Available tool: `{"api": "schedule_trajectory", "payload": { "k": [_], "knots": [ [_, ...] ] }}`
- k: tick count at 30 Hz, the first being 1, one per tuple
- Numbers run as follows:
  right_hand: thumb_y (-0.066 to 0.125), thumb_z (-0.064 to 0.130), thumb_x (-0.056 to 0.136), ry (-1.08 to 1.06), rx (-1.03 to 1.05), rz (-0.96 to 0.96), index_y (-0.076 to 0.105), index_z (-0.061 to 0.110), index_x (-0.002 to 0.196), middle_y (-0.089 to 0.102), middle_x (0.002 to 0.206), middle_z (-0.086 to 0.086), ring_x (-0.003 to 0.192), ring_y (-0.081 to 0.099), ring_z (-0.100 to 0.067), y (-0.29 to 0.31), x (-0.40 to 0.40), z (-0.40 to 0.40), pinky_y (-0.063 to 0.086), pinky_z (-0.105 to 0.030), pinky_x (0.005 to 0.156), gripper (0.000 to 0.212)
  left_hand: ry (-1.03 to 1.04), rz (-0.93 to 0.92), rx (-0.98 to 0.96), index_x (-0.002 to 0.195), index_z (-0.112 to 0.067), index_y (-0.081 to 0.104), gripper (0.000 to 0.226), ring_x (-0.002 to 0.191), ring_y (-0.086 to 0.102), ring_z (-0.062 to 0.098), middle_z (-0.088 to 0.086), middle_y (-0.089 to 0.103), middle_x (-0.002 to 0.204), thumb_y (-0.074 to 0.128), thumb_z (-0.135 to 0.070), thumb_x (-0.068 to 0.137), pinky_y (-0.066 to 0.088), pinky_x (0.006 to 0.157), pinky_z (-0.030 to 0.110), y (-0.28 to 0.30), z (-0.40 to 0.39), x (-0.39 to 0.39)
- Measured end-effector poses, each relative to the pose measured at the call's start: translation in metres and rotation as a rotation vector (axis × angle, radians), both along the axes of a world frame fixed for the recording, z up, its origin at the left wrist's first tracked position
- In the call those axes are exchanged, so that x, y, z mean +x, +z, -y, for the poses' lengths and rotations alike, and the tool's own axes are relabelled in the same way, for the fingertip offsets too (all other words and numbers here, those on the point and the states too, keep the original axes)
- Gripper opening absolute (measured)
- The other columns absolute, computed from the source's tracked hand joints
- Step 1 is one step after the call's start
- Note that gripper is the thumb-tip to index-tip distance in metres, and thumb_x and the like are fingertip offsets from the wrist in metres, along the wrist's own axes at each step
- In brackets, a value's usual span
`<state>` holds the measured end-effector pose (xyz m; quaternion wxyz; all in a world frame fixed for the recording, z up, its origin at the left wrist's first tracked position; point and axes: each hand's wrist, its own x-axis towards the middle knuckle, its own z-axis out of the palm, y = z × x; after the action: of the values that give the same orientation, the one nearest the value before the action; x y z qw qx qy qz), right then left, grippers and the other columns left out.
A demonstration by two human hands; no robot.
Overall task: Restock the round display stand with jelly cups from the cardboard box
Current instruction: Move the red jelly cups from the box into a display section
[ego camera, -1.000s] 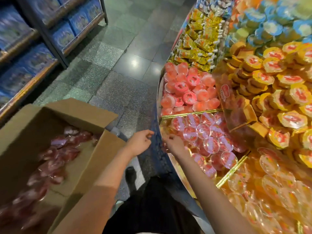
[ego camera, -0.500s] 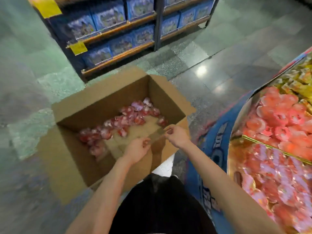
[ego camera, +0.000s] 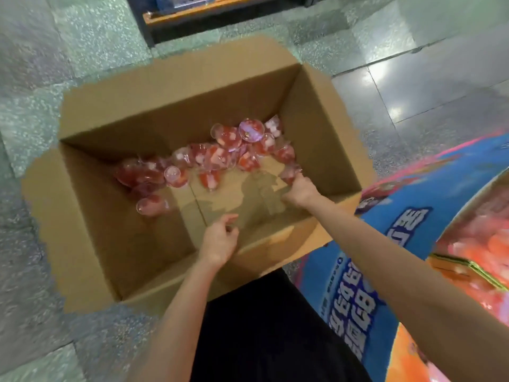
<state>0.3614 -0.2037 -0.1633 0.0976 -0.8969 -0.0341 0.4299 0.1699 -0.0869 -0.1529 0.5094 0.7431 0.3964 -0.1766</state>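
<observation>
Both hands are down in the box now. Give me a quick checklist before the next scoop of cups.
1. Box flaps open: ok.
2. Jelly cups left along the far side: ok.
3. Right hand on cups at the heap's right end: ok; firm grip: cannot tell.
4. Left hand holding nothing, over the bare bottom: ok.
5. Display stand close on the right: ok.
6. Room left on the stand: cannot tell, blurred.

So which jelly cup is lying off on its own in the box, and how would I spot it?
Look into the open cardboard box on the floor, where red jelly cups lie in a band across its bottom. Follow the band to its left end, then come nearer the person. The lone cup lies there on its side on bare cardboard, the nearest of all to the person.
</observation>
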Motion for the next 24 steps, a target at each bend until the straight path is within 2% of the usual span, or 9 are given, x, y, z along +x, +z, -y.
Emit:
{"api": "schedule_trajectory", "payload": {
  "k": [2,3,6,8,10,13,17,20,24],
  "knots": [
    [0.071,0.029,0.084,-0.01,-0.079,-0.019,0.008,0.008,0.152,0.028,0.147,-0.022,0.135,0.034,-0.036,-0.033,0.017,-0.001,0.031,-0.035,0.109,0.095,0.054,-0.029,-0.012,0.129,-0.016,0.056,0.034,0.073,0.054,0.004,0.002,0.062,0.109,0.051,-0.007,0.096,0.038,0.056,0.006,-0.017,-0.004,0.011],
    [0.071,0.029,0.085,-0.019,-0.104,-0.012,0.009,0.008,0.152,0.027,0.147,-0.022,0.136,0.032,-0.036,-0.047,0.025,-0.002,0.028,-0.035,0.11,0.093,0.081,-0.026,-0.012,0.128,-0.015,0.056,0.034,0.072,0.053,0.001,0.001,0.062,0.108,0.051,-0.006,0.096,0.038,0.057,0.003,-0.025,-0.006,0.017],
    [0.071,0.026,0.085,-0.081,-0.102,0.057,0.023,0.007,0.145,0.033,0.145,-0.017,0.135,0.034,-0.033,-0.082,0.048,-0.004,0.028,-0.035,0.11,0.078,0.2,-0.015,-0.036,0.128,-0.012,0.056,0.035,0.089,0.055,0.008,0.0,0.062,0.114,0.051,-0.001,0.095,0.042,0.08,0.014,-0.046,-0.012,0.03],
    [0.07,0.025,0.086,-0.082,-0.078,0.133,0.033,0.007,0.137,0.039,0.14,-0.015,0.13,0.041,-0.033,-0.1,0.057,-0.006,0.034,-0.036,0.106,0.066,0.244,-0.005,-0.043,0.128,-0.013,0.056,0.037,0.096,0.055,0.009,-0.001,0.06,0.116,0.052,0.0,0.094,0.041,0.086,0.019,-0.059,-0.016,0.036],
    [0.07,0.028,0.086,0.04,-0.142,0.192,0.035,0.007,0.135,0.036,0.141,-0.017,0.127,0.043,-0.035,-0.111,0.057,-0.008,0.037,-0.037,0.103,0.064,0.26,0.013,-0.011,0.129,-0.013,0.056,0.037,0.098,0.055,0.01,-0.002,0.06,0.115,0.054,-0.001,0.093,0.04,0.088,0.018,-0.07,-0.02,0.038],
    [0.071,0.036,0.084,0.255,-0.231,0.148,0.028,0.006,0.142,0.025,0.147,-0.018,0.129,0.04,-0.036,-0.118,0.051,-0.01,0.038,-0.036,0.103,0.078,0.298,0.019,0.01,0.129,-0.014,0.055,0.041,0.099,0.057,0.012,-0.001,0.06,0.116,0.057,-0.001,0.091,0.043,0.091,0.021,-0.081,-0.026,0.037],
    [0.062,0.033,0.091,0.302,-0.229,0.001,0.04,0.006,0.138,0.044,0.139,-0.016,0.128,0.047,-0.03,-0.124,0.035,-0.013,0.043,-0.035,0.098,0.058,0.335,-0.005,-0.004,0.132,-0.014,0.053,0.049,0.102,0.059,0.016,0.001,0.06,0.117,0.067,-0.008,0.086,0.048,0.095,0.031,-0.087,-0.029,0.036],
    [0.082,0.035,0.072,0.264,-0.095,-0.073,0.054,0.012,0.126,0.059,0.124,-0.006,0.114,0.057,-0.023,-0.117,0.031,-0.023,0.047,-0.028,0.091,0.065,0.304,-0.018,-0.052,0.138,-0.015,0.044,0.068,0.106,0.057,0.013,-0.002,0.056,0.124,0.077,-0.019,0.079,0.046,0.096,0.031,-0.087,-0.029,0.037],
    [0.09,0.02,0.059,0.174,0.261,-0.269,0.054,0.014,0.126,0.063,0.117,0.002,0.107,0.056,-0.012,-0.088,0.018,-0.047,0.044,-0.023,0.094,0.076,0.383,0.041,-0.213,0.145,-0.018,0.035,0.097,0.119,0.05,0.01,-0.005,0.046,0.137,0.082,-0.047,0.065,0.042,0.102,0.032,-0.083,-0.031,0.039]
  ]
}}
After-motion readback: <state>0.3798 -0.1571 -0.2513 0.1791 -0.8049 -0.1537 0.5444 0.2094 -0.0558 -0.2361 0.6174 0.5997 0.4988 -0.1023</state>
